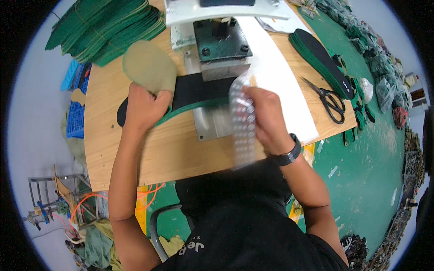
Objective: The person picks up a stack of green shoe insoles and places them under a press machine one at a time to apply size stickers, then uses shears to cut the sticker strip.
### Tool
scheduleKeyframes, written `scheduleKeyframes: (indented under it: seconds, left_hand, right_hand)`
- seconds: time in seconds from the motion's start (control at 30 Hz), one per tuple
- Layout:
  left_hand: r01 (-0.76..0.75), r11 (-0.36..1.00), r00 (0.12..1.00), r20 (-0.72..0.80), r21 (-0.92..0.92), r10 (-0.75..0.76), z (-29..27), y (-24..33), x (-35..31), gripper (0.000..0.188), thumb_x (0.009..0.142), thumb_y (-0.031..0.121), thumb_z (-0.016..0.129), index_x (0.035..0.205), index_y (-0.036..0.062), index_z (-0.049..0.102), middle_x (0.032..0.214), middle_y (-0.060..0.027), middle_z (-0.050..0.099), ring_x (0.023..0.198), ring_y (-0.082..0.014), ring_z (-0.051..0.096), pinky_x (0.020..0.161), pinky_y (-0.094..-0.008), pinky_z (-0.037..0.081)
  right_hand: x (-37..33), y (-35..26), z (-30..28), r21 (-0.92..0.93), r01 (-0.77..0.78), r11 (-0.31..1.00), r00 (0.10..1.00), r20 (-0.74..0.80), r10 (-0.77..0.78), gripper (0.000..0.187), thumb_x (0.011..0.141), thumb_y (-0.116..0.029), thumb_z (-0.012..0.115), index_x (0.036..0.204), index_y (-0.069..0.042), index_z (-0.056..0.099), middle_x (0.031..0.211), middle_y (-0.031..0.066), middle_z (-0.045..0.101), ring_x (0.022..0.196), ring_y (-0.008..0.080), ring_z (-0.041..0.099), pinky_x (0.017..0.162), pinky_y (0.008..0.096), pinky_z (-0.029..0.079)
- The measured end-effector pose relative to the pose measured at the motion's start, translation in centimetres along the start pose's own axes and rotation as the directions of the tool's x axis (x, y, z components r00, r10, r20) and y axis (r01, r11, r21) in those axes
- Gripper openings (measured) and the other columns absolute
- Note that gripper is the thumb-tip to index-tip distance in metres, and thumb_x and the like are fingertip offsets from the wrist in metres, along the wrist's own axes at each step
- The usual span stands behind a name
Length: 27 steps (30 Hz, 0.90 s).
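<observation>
My left hand is closed on a tan-backed insole with a green edge, its broad end standing up. Beneath that hand lies a black insole with a green rim, stretching right under the metal block of a press. I cannot tell whether the two are joined. In my right hand, pinched between thumb and fingers, hangs a clear strip with rows of pale dots, blurred by motion. It hangs over the right end of the black insole, hiding it. A bare metal plate sits below.
The press's dark upper plate stands at the far middle of the wooden table. Green insoles are piled at far left. At right are scissors, stacked black insoles and a white sheet.
</observation>
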<state>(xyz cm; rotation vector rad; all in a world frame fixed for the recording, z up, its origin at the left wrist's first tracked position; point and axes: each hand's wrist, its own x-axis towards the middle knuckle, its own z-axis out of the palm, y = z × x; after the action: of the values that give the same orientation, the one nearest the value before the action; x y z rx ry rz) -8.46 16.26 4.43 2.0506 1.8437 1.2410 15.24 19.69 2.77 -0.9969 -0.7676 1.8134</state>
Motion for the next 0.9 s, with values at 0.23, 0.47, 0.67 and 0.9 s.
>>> scheduleKeyframes:
  seconds: [0.23, 0.47, 0.67, 0.9]
  left_hand:
    - [0.055, 0.991, 0.998, 0.002, -0.121, -0.055, 0.2, -0.9, -0.1, 0.017, 0.069, 0.013, 0.05, 0.062, -0.0026, 0.05, 0.05, -0.0138, 0.044, 0.045, -0.0224, 0.04, 0.047, -0.0363, 0.036]
    - [0.039, 0.996, 0.998, 0.047, -0.08, -0.036, -0.1, -0.8, -0.2, 0.018, 0.07, 0.016, 0.05, 0.067, -0.0024, 0.051, 0.054, -0.016, 0.046, 0.048, -0.0269, 0.042, 0.049, -0.0374, 0.036]
    - [0.024, 0.995, 0.998, 0.063, -0.095, -0.018, 0.0, -0.8, -0.2, 0.018, 0.07, 0.015, 0.05, 0.071, -0.0027, 0.052, 0.055, -0.0167, 0.047, 0.049, -0.0253, 0.043, 0.05, -0.0358, 0.036]
    - [0.043, 0.994, 0.994, 0.1, -0.1, -0.033, -0.3, -0.4, -0.2, 0.019, 0.071, 0.015, 0.05, 0.073, -0.0042, 0.051, 0.057, -0.0176, 0.049, 0.05, -0.0259, 0.044, 0.051, -0.0355, 0.037]
  right_hand:
    - [-0.3, 1.7, -0.7, -0.052, 0.184, 0.981, 0.983, 0.005, -0.184, 0.016, 0.09, -0.013, 0.053, 0.082, 0.0, 0.06, 0.07, 0.0041, 0.061, 0.056, 0.0096, 0.058, 0.051, 0.0227, 0.048]
    - [-0.4, 1.2, -0.6, 0.144, 0.13, 0.981, 0.991, -0.055, -0.123, 0.015, 0.092, -0.01, 0.051, 0.087, 0.001, 0.059, 0.072, 0.0053, 0.062, 0.061, 0.0115, 0.06, 0.055, 0.023, 0.049]
    - [-0.6, 1.1, 0.5, -0.032, -0.062, 0.998, 0.996, 0.062, 0.064, 0.018, 0.089, -0.01, 0.053, 0.077, 0.001, 0.059, 0.072, 0.0079, 0.061, 0.054, 0.012, 0.057, 0.046, 0.0234, 0.046]
    - [-0.6, 1.1, 0.7, -0.115, -0.05, 0.992, 0.995, 0.075, 0.059, 0.019, 0.089, -0.011, 0.054, 0.077, 0.002, 0.059, 0.069, 0.0081, 0.061, 0.053, 0.0126, 0.058, 0.044, 0.023, 0.044]
